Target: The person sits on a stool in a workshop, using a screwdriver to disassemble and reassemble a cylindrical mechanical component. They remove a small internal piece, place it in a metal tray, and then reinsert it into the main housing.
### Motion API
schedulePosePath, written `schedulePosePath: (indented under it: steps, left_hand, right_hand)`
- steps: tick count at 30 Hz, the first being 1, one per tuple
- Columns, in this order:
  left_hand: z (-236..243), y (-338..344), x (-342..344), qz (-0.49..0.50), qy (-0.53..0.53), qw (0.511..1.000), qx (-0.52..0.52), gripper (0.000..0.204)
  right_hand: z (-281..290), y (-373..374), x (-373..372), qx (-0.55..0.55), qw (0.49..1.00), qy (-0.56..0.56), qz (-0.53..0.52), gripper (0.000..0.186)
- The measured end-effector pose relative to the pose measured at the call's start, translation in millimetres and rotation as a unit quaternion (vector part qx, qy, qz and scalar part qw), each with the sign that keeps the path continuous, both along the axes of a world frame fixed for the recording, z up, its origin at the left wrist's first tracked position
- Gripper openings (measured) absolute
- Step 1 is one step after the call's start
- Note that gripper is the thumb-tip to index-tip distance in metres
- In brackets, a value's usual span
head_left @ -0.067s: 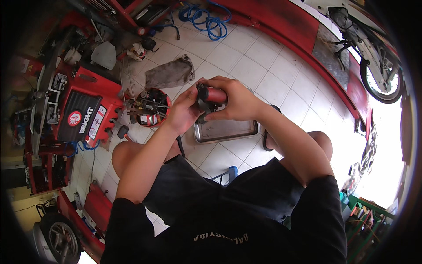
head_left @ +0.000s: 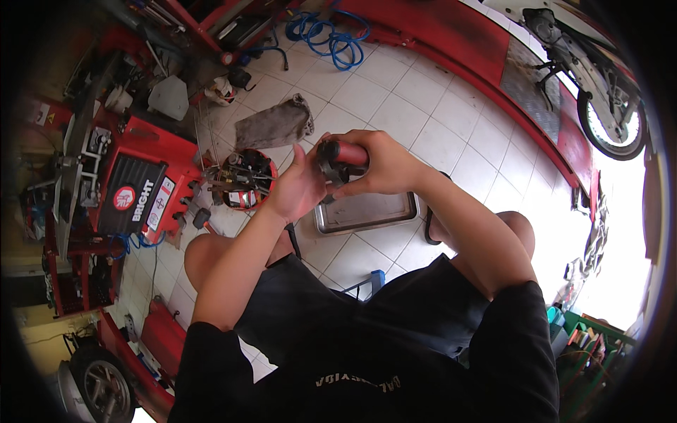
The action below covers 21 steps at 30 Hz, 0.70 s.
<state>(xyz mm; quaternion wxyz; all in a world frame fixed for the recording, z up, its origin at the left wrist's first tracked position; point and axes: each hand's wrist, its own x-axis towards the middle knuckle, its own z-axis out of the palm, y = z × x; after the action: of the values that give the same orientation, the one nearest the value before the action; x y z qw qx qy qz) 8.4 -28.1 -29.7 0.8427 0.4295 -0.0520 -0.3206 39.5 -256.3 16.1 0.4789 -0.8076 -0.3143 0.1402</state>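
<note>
Between my hands is a part with a dull red cylinder, a black end cap and a dark, bulky body below, its kind unclear. My right hand wraps over the red cylinder from the right, thumb below. On the other side my left hand presses its palm to the dark end. Its thumb stands up, off the part, while its fingers curl behind it and are mostly hidden. Beneath, on the tiled floor, lies a shallow metal tray, partly covered by my hands.
A dirty grey cloth lies beyond my left hand. Left of it are a round red container of tools and a red machine. A blue hose coils at the back. A motorcycle wheel stands far right.
My left thumb has lifted off the part and now points up. The right hand keeps its hold. The whole view has shifted slightly.
</note>
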Motion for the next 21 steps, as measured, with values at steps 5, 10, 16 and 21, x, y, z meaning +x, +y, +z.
schedulePosePath:
  steps: [5, 10, 16, 21]
  left_hand:
    - [-91.2, 37.4, 40.9, -0.044, 0.044, 0.945, 0.32, 0.095]
    - [-205.4, 53.8, 50.1, -0.159, -0.149, 0.634, 0.742, 0.083]
    - [-300.0, 10.5, 8.1, -0.114, -0.112, 0.604, 0.781, 0.093]
    - [-328.4, -5.0, 11.4, -0.094, -0.146, 0.552, 0.815, 0.096]
  right_hand:
    - [-24.5, -41.9, 24.4, 0.307, 0.888, 0.34, 0.039, 0.085]
    - [-21.9, -57.6, 35.5, 0.39, 0.813, 0.431, -0.018, 0.08]
    - [-18.7, -60.7, 41.2, 0.269, 0.846, 0.421, -0.184, 0.078]
    - [-26.5, -57.0, 46.1, 0.247, 0.847, 0.412, -0.226, 0.081]
